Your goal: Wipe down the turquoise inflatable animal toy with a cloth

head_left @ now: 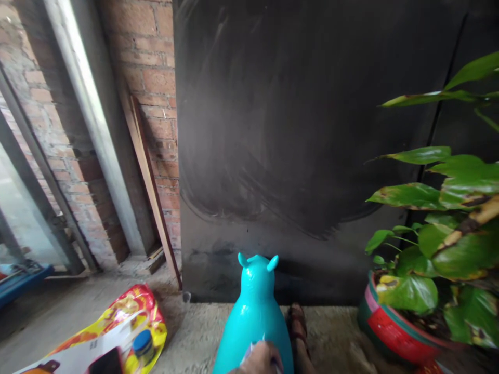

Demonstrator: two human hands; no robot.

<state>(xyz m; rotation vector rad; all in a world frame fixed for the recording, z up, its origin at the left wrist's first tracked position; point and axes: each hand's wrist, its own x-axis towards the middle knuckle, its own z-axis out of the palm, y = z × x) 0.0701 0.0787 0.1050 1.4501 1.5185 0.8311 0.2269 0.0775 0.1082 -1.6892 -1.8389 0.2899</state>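
Note:
A turquoise inflatable animal toy (254, 306) with two small ears stands on the floor in front of a large black board (296, 145). One hand of mine (260, 359) shows at the bottom edge, resting on the toy's back; it seems to pinch a small white object, and I cannot tell which hand it is. My other hand is out of view. A sandalled foot (298, 327) sits just right of the toy.
A potted green plant in a red pot (385, 327) stands at the right. A colourful plastic bag (117, 332) with a blue-capped bottle (142, 345) lies at the left. Wooden planks (150, 182) lean against the brick wall (152, 62).

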